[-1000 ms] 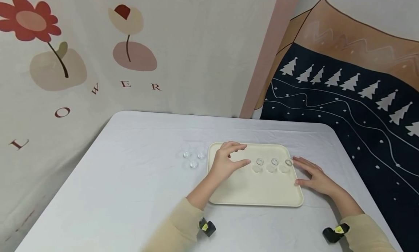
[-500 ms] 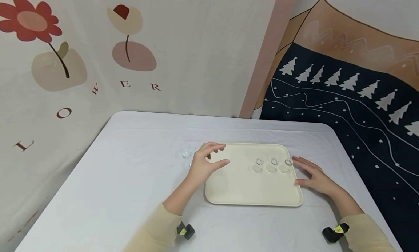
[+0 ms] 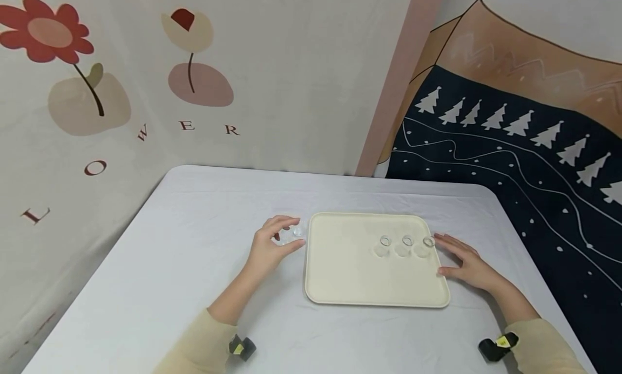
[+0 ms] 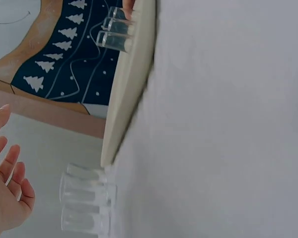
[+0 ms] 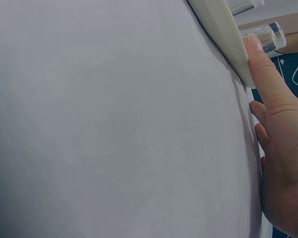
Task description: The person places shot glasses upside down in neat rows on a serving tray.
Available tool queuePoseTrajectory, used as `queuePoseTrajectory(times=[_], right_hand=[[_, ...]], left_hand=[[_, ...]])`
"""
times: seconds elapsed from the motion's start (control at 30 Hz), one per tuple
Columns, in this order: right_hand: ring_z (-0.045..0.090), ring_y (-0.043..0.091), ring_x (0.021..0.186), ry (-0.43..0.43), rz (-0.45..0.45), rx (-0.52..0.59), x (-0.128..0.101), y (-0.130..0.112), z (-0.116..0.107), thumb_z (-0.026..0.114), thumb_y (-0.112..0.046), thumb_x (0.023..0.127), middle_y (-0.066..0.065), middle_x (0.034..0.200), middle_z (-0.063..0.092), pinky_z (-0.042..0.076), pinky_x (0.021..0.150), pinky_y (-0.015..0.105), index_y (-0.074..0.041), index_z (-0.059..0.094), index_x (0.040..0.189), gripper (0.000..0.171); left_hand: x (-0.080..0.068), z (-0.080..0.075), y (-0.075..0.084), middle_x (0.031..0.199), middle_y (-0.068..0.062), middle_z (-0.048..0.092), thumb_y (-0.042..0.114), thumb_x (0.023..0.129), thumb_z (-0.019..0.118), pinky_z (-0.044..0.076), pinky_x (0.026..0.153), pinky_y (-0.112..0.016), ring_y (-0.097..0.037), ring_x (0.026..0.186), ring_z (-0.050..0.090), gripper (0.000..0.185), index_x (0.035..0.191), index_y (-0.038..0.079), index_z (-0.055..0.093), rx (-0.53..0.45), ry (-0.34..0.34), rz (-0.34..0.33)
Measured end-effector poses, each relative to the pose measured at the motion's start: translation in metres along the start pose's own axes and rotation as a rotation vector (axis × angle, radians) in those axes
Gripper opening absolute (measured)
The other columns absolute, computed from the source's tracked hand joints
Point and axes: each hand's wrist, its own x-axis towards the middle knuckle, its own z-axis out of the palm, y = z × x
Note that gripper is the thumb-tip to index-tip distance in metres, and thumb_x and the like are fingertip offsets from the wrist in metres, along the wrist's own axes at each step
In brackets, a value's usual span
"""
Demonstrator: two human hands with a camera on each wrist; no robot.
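My left hand [image 3: 271, 245] hovers just left of the cream tray, thumb and fingers apart with nothing gripped. Close by it on the white cloth stand three small clear glasses [image 4: 84, 191]; in the head view the fingers partly cover them, leaving one glass [image 3: 298, 231] showing best. Three matching glasses [image 3: 403, 248] stand upright in a row on the right half of the tray [image 3: 359, 285]. At the tray's right edge rests my right hand [image 3: 468, 264], fingers extended and thumb touching the rim, near the rightmost glass [image 5: 273, 38].
A white cloth covers the table [image 3: 194, 266]. Behind it hangs a pale curtain [image 3: 291, 93] with flower prints, and to the right a dark blue tree-patterned cloth [image 3: 486, 147]. A black wrist camera [image 3: 494, 348] sits at the right sleeve.
My left hand has moved left from over the tray to the glasses beside it, staying spread. The right hand stays at the tray's edge, and the glasses on the tray have not moved.
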Motion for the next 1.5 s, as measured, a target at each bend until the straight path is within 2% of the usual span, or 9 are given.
queuePoseTrajectory(times=[0.1,0.2,0.43,0.7,0.83,1.03,1.13,1.4,1.5], right_hand=[[0.018,0.052,0.134,0.001,0.001,0.001,0.000,0.000,0.000,0.079,-0.027,0.077,0.026,0.147,0.033,0.011,0.097,0.074,-0.006,0.044,0.142,0.076],[0.018,0.053,0.134,0.002,-0.001,0.005,-0.001,-0.001,0.000,0.079,-0.026,0.077,0.026,0.147,0.033,0.011,0.097,0.074,-0.006,0.044,0.142,0.076],[0.017,0.052,0.134,0.003,0.002,0.002,-0.001,-0.001,0.000,0.079,-0.026,0.077,0.026,0.147,0.033,0.010,0.096,0.075,-0.006,0.044,0.142,0.076],[0.018,0.052,0.134,0.002,-0.003,-0.003,-0.001,-0.001,0.000,0.078,-0.027,0.078,0.026,0.147,0.033,0.010,0.097,0.075,-0.006,0.044,0.142,0.076],[0.018,0.052,0.134,0.006,-0.013,-0.005,-0.001,0.000,0.001,0.079,-0.026,0.078,0.026,0.147,0.033,0.010,0.096,0.075,-0.007,0.044,0.142,0.076],[0.017,0.052,0.134,0.003,-0.010,0.006,-0.001,0.000,0.001,0.079,-0.026,0.077,0.026,0.147,0.033,0.010,0.097,0.075,-0.007,0.044,0.142,0.076],[0.017,0.052,0.135,0.001,-0.009,0.015,-0.001,0.000,0.001,0.079,-0.026,0.077,0.026,0.147,0.032,0.009,0.097,0.075,-0.007,0.044,0.142,0.076],[0.016,0.052,0.135,0.000,0.003,0.011,-0.001,0.001,0.001,0.079,-0.026,0.077,0.025,0.148,0.032,0.009,0.097,0.074,-0.006,0.043,0.142,0.077],[0.016,0.052,0.135,0.001,0.003,0.010,0.000,0.000,0.001,0.079,-0.026,0.077,0.025,0.148,0.032,0.010,0.097,0.074,-0.006,0.043,0.142,0.077]], left_hand=[[-0.002,-0.008,-0.008,0.112,-0.001,0.065,0.007,0.071,0.085,0.039,0.071,-0.032,-0.035,0.095,0.054,0.043,0.112,0.008,0.070,0.029,0.002,-0.005],[-0.004,-0.014,-0.016,0.112,-0.003,0.065,0.007,0.070,0.085,0.040,0.070,-0.032,-0.034,0.094,0.054,0.044,0.112,0.007,0.070,0.061,0.001,-0.016],[-0.008,-0.023,-0.030,0.118,-0.005,0.064,0.012,0.072,0.085,0.041,0.073,-0.037,-0.029,0.097,0.053,0.047,0.115,0.005,0.068,0.113,-0.032,-0.095],[-0.007,-0.025,-0.044,0.115,-0.005,0.066,0.016,0.076,0.082,0.040,0.078,-0.040,-0.028,0.102,0.053,0.051,0.122,0.004,0.064,0.088,-0.063,-0.168],[-0.008,-0.025,-0.051,0.113,-0.008,0.066,0.016,0.077,0.082,0.041,0.076,-0.037,-0.029,0.101,0.054,0.049,0.121,0.004,0.064,0.091,-0.066,-0.188],[-0.010,-0.025,-0.058,0.110,-0.008,0.066,0.016,0.076,0.082,0.042,0.070,-0.029,-0.024,0.095,0.053,0.049,0.121,0.006,0.066,0.089,-0.087,-0.283],[-0.011,-0.023,-0.062,0.107,-0.009,0.064,0.014,0.076,0.082,0.043,0.069,-0.028,-0.024,0.093,0.053,0.049,0.121,0.004,0.065,0.087,-0.093,-0.307],[-0.012,-0.016,-0.065,0.102,-0.011,0.060,0.012,0.077,0.081,0.042,0.089,-0.041,-0.026,0.098,0.052,0.050,0.121,-0.003,0.062,0.100,-0.126,-0.340],[-0.013,-0.014,-0.065,0.102,-0.010,0.059,0.012,0.078,0.080,0.042,0.090,-0.042,-0.027,0.099,0.052,0.049,0.121,-0.003,0.062,0.116,-0.128,-0.343]])
